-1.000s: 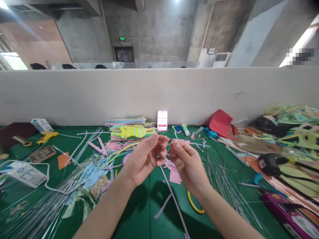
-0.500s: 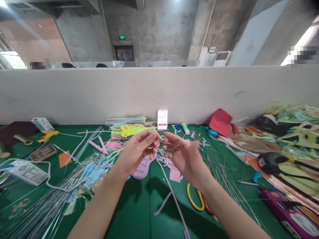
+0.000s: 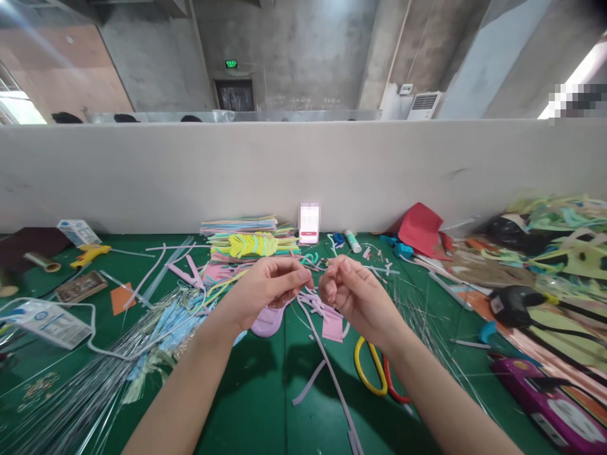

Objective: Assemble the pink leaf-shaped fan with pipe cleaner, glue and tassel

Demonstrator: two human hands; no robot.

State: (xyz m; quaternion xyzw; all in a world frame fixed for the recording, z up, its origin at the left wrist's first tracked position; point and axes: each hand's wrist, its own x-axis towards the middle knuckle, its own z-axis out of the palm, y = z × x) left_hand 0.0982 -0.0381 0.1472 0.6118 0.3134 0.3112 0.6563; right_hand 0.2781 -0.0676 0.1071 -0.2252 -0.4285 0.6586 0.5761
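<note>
My left hand [image 3: 271,287] and my right hand [image 3: 351,295] are raised close together over the green table [image 3: 265,404]. Both are pinched, fingertips almost touching, on a thin wire [image 3: 315,270] that runs between them. Under the left hand lies a lilac foam cut-out [image 3: 266,322]. Pale purple foam strips [image 3: 327,360] and a small pink paper piece [image 3: 332,328] lie below the right hand. Yellow-and-red handled scissors [image 3: 374,373] rest by my right forearm.
A phone [image 3: 309,223] leans on the white partition [image 3: 190,177] beside a stack of coloured foam sheets [image 3: 246,237]. Silver wires and blue tinsel [image 3: 95,373] spread at left, with a yellow glue gun [image 3: 90,253]. Paper scraps, red paper [image 3: 420,230] and black tools crowd the right.
My right hand was open half a second ago; its fingers have closed into a pinch and moved back toward the left hand. The view tilted slightly down, revealing the scissors.
</note>
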